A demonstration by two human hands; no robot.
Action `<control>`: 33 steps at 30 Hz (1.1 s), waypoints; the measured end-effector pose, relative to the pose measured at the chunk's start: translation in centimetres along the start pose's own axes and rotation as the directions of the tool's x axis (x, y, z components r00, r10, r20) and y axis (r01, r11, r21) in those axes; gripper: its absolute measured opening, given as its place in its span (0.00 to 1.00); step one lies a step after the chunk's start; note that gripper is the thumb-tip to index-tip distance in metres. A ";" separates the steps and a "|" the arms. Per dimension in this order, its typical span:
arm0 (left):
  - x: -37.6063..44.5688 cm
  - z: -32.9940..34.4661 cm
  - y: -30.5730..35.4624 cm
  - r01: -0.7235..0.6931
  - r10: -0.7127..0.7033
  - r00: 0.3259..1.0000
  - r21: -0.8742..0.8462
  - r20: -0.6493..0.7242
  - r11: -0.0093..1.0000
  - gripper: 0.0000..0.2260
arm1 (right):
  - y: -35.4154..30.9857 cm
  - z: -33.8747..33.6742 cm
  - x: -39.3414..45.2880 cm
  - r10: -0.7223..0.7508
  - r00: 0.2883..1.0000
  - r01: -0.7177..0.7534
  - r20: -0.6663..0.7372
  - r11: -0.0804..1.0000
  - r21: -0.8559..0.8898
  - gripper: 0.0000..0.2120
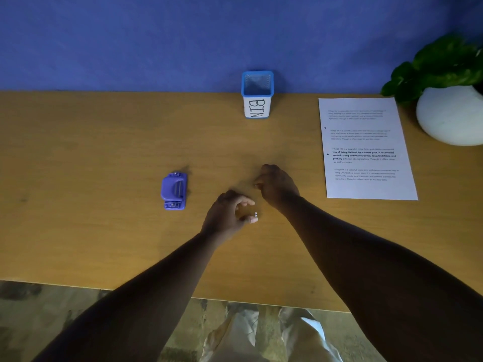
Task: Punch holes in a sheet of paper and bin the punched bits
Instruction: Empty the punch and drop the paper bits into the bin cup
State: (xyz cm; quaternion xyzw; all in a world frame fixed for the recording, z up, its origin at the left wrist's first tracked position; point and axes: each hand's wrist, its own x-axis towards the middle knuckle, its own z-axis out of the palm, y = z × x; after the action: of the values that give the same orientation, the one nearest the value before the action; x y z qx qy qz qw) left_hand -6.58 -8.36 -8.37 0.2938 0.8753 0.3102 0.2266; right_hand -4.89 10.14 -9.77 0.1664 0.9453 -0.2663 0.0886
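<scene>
Head view: blue wall behind a smooth wooden tabletop [104, 142]. I see the holed sheet [366, 152] lying flat at right and the purple punch [173, 190] at left. My left hand [227, 212] is half-curled beside two tiny white bits [256, 214]; my right hand [277, 185] is loosely fisted, contents unclear. Next, I judge: pinch the bits and carry them to the mesh bin [257, 94].

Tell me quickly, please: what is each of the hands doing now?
Left hand: fingers curled, pinching at the punched bits on the table.
Right hand: closed in a loose fist; holding anything cannot be told.
</scene>
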 end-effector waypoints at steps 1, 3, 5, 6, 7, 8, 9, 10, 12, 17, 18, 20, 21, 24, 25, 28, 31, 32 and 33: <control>-0.1 -0.1 0.1 -0.004 0.003 1.000 0.023 0.010 1.000 0.18 | -0.1 -0.1 -0.1 -0.011 1.000 0.011 0.000 1.000 -0.008 0.06; -0.2 -0.1 0.2 -0.023 0.022 1.000 0.059 0.011 0.998 0.19 | -0.2 -0.3 -0.3 -0.050 0.999 0.050 0.000 0.998 -0.028 0.06; -0.3 0.1 0.3 -0.028 0.029 1.000 0.074 -0.005 0.997 0.18 | -0.4 -0.6 -0.6 -0.110 0.994 0.110 0.004 0.990 -0.091 0.08; -0.3 0.2 0.3 -0.029 0.030 0.999 0.078 -0.012 0.997 0.17 | -0.7 -0.7 -0.8 -0.143 0.990 0.142 0.008 0.980 -0.138 0.09; -0.3 0.3 0.3 -0.031 0.033 0.999 0.082 -0.019 0.996 0.16 | -1.0 -0.7 -1.0 -0.165 0.986 0.164 0.008 0.970 -0.180 0.10; -0.4 0.5 0.3 -0.035 0.038 0.999 0.087 -0.024 0.996 0.14 | -1.2 -0.7 -1.1 -0.176 0.984 0.173 0.007 0.962 -0.213 0.11; -0.4 0.5 0.3 -0.037 0.040 0.999 0.096 -0.027 0.995 0.13 | -1.4 -0.6 -1.2 -0.175 0.985 0.171 0.003 0.958 -0.229 0.12; -0.5 0.6 0.4 -0.039 0.043 0.999 0.106 -0.033 0.994 0.13 | -1.6 -0.6 -1.2 -0.170 0.985 0.166 0.005 0.958 -0.232 0.13; -0.5 0.7 0.5 -0.045 0.052 0.997 0.119 -0.053 0.992 0.11 | -1.4 -0.7 -0.8 -0.155 0.987 0.158 0.031 0.967 -0.200 0.15; -0.4 0.8 0.6 -0.043 0.052 0.996 0.106 -0.076 0.993 0.10 | -0.4 -1.0 -0.3 -0.112 0.992 0.115 0.060 0.992 -0.048 0.10; -0.4 0.8 0.7 -0.043 0.051 0.996 0.109 -0.076 0.993 0.09 | -0.3 -1.0 -0.4 -0.110 0.992 0.111 0.056 0.993 -0.028 0.09; -0.3 0.8 0.8 -0.044 0.053 0.996 0.120 -0.075 0.992 0.08 | -0.2 -1.0 -0.5 -0.095 0.994 0.096 0.055 0.995 -0.011 0.09; -0.3 0.8 0.8 -0.039 0.049 0.996 0.123 -0.076 0.992 0.08 | -0.2 -1.0 -0.5 -0.080 0.995 0.080 0.060 0.997 -0.004 0.09; -0.2 1.0 0.7 -0.026 0.038 0.995 0.136 -0.090 0.990 0.07 | -0.4 -1.2 -0.3 0.007 0.996 -0.009 0.090 1.000 0.019 0.13; -0.2 1.1 0.6 -0.023 0.037 0.995 0.137 -0.094 0.990 0.06 | -0.4 -1.2 -0.2 0.020 0.995 -0.022 0.097 0.999 0.025 0.14; -0.3 1.2 0.8 -0.030 0.046 0.994 0.160 -0.100 0.987 0.05 | -0.5 -1.1 -0.3 0.029 0.995 -0.033 0.092 0.999 0.043 0.13; -0.2 1.2 1.2 -0.031 0.049 0.995 0.209 -0.084 0.977 0.04 | -0.7 -1.4 -0.6 0.012 0.997 -0.015 0.070 0.999 0.045 0.12; -0.2 1.3 1.3 -0.020 0.038 0.997 0.230 -0.073 0.973 0.04 | -0.7 -1.5 -0.7 -0.021 0.998 0.019 0.060 0.999 0.042 0.11; -0.1 1.3 1.4 -0.009 0.024 0.998 0.252 -0.059 0.968 0.04 | -0.6 -1.6 -0.8 -0.057 0.997 0.055 0.054 0.998 0.036 0.10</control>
State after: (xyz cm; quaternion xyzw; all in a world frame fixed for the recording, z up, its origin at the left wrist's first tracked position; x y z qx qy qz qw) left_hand -5.19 -7.00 -8.33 0.3177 0.9116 0.2076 0.1577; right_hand -4.50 10.25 -7.95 0.1340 0.9420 -0.2895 0.1040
